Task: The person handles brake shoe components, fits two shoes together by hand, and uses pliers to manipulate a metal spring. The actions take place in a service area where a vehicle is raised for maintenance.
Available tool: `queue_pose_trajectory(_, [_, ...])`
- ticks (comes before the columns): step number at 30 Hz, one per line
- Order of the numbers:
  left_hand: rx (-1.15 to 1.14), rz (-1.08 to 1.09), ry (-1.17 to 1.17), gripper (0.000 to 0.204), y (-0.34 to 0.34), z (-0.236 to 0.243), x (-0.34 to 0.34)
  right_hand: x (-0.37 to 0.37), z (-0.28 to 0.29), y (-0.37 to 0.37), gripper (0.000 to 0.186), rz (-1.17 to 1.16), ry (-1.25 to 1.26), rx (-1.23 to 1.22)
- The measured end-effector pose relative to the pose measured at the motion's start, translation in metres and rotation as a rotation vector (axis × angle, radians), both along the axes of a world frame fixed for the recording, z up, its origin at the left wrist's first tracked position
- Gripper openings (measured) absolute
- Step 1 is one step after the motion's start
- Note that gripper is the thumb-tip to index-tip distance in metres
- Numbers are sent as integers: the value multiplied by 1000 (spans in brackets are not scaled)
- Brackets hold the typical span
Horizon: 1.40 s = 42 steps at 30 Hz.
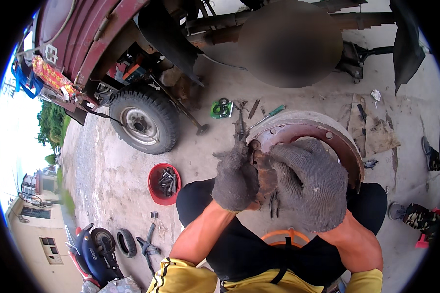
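Over lap (239,249), closes gloved left hand (235,179) round near end of rusty brake shoe (314,128); half-curls right hand (315,180) against it, can't tell its hold. Beyond, see screwdriver (277,110); farther left, red bowl (154,182) of bolts (168,181), truck wheel (141,123).

bright diffuse daylight, glaring washed-out sky (10,146) at left, soft faint shadows on the concrete floor (102,180), dim shade beneath the red vehicle (78,29), dark blurred oval (291,46) up top, fisheye-bent edges

A blue motorcycle (94,256) stands near a black tyre (119,243).
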<state>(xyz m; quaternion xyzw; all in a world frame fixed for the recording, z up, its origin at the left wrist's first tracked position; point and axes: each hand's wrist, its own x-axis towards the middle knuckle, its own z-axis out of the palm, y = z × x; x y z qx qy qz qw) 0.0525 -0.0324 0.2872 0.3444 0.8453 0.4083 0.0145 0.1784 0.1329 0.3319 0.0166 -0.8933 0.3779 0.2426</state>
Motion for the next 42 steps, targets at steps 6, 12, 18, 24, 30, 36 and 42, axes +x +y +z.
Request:
queue_pose_trajectory(6, [681,56,-830,20,20,6,12,-1,-9,8,40,-2,-7,14])
queue_pose_trajectory(12, [822,36,-1251,31,27,9,11,3,-18,15,43,-9,-13,53])
queue_pose_trajectory(18, [768,83,-1142,30,42,9,14,-1,-42,20,43,-38,18,148])
queue_pose_trajectory(24, [1033,-85,-1431,26,33,-1,8,-24,1,11,28,-151,-17,40])
queue_pose_trajectory(30, [812,106,-1177,25,37,10,15,-23,-42,10,28,-167,122,191])
queue_pose_trajectory(36, [1070,-13,-1457,25,29,6,11,-29,-24,7,26,-127,11,6])
queue_pose_trajectory(42, [573,67,-765,25,32,-6,12,-38,-30,4,21,-180,45,19])
